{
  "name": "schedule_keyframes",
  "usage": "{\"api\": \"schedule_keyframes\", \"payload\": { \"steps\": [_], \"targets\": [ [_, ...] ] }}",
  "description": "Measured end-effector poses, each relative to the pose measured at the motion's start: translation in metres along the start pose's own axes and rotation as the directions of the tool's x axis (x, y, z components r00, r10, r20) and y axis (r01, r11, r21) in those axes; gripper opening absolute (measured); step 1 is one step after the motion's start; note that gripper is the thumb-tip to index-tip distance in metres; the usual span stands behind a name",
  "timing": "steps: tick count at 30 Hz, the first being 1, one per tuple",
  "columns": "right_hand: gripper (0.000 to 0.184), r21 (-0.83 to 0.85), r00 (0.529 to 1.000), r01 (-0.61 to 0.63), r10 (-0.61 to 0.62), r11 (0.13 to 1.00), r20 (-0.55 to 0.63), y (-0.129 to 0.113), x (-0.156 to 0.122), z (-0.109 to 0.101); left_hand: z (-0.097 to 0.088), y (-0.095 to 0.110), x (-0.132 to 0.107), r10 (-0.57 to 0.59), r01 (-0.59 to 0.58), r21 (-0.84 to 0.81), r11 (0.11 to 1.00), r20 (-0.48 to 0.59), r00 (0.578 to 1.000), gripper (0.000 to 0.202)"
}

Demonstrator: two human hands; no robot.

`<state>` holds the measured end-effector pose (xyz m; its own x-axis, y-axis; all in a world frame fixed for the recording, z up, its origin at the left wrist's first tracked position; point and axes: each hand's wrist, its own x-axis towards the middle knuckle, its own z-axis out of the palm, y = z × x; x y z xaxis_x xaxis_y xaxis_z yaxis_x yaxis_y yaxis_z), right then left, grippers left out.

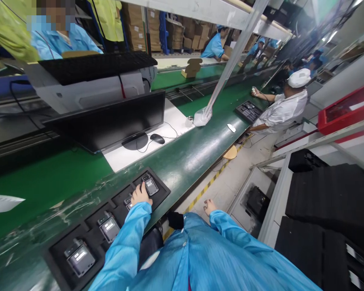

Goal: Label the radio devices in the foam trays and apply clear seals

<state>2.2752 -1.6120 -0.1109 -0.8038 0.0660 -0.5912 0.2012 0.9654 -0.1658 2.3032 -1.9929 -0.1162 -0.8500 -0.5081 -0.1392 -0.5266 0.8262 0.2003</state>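
Observation:
A black foam tray (162, 192) lies along the bench edge on my left, its compartments holding several small black devices with pale labels; their exact kind is unclear. My left hand (141, 196) rests over the tray with its fingers apart, the fingertips at the side of the farthest device (151, 186). Beneath that hand, another device (128, 202) is partly covered. Closer to me sit a third device (109, 228) and the nearest device (81, 258), both face up. My right hand (210, 206) hangs above the floor beside my body, fingers loosely apart, holding nothing.
Beyond the tray stand a monitor (118, 121) and a mouse (157, 138) on a white board (115, 159). A wrapped post (224, 76) rises from the green bench (197, 155). Dark foam stacks (330, 198) fill the right rack. A co-worker in white (288, 105) sits farther along.

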Motion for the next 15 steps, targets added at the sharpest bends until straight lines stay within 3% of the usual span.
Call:
{"api": "schedule_keyframes", "payload": {
  "steps": [7, 15],
  "targets": [
    [0.036, -0.011, 1.000, -0.011, 0.011, 1.000, 0.015, -0.001, 0.000, -0.001, -0.005, 0.001, 0.016, 0.024, -0.034, 0.030, 0.999, 0.295, 0.955, 0.111],
    [0.034, -0.039, 1.000, 0.007, -0.007, 0.999, 0.011, -0.004, 0.006, 0.003, -0.019, 0.012, 0.018, 0.007, -0.012, 0.013, 1.000, 0.318, 0.948, 0.116]
  ]
}}
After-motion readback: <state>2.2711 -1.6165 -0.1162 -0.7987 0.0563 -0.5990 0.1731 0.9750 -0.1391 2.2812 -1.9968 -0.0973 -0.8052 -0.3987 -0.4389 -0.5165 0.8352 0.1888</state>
